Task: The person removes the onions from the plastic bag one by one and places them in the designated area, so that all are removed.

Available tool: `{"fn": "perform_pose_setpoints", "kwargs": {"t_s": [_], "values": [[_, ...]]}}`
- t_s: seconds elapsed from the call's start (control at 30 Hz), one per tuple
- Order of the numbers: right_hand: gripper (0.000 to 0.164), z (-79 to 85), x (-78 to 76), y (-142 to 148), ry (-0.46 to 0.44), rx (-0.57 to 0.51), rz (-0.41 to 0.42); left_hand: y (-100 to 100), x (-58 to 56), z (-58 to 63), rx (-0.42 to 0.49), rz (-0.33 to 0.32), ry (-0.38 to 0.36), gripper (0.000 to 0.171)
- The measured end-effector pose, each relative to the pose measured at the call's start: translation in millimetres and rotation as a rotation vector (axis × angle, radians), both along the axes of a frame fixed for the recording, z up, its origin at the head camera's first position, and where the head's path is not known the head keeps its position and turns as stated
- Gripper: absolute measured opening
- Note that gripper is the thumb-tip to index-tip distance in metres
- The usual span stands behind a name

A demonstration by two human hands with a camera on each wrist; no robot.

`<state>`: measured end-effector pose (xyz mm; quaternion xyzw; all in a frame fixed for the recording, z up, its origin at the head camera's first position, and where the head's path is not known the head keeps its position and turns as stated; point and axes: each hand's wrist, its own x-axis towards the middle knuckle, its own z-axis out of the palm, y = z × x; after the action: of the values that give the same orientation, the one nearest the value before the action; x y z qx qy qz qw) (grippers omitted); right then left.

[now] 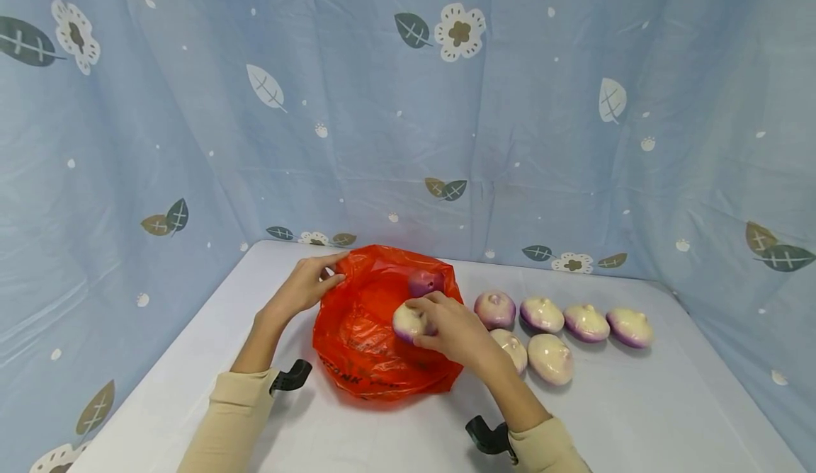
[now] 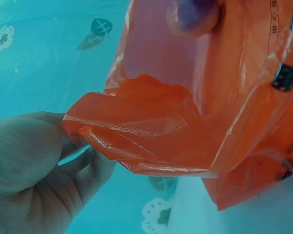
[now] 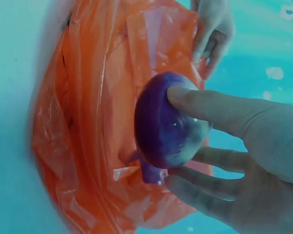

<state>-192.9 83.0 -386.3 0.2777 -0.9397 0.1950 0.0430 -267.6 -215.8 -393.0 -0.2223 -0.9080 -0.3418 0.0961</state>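
A red plastic bag (image 1: 366,317) lies with its mouth spread wide on the white table. At its far left rim, my left hand (image 1: 304,287) pinches the plastic between thumb and fingers; the left wrist view shows the gathered edge at the fingertips. Over the bag's right side, my right hand (image 1: 455,328) holds a glossy purple-and-white onion (image 3: 168,122), thumb on one side and fingers on the other. Inside the bag, near its far right wall, sits another purple onion (image 1: 425,283).
To the right of the bag, several more onions stand in two rows, a back-row one (image 1: 494,309) nearest the bag and a front-row one (image 1: 551,360) closer to me. A blue patterned curtain (image 1: 382,105) hangs behind the white table (image 1: 676,402).
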Motion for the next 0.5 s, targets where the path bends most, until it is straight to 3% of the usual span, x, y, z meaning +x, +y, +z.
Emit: {"fn": "perform_pose_setpoints", "kwargs": {"t_s": [0.5], "values": [[0.062, 11.6, 14.3, 33, 0.071, -0.034, -0.072, 0, 1.0, 0.9, -0.005, 0.003, -0.005, 0.049]]}}
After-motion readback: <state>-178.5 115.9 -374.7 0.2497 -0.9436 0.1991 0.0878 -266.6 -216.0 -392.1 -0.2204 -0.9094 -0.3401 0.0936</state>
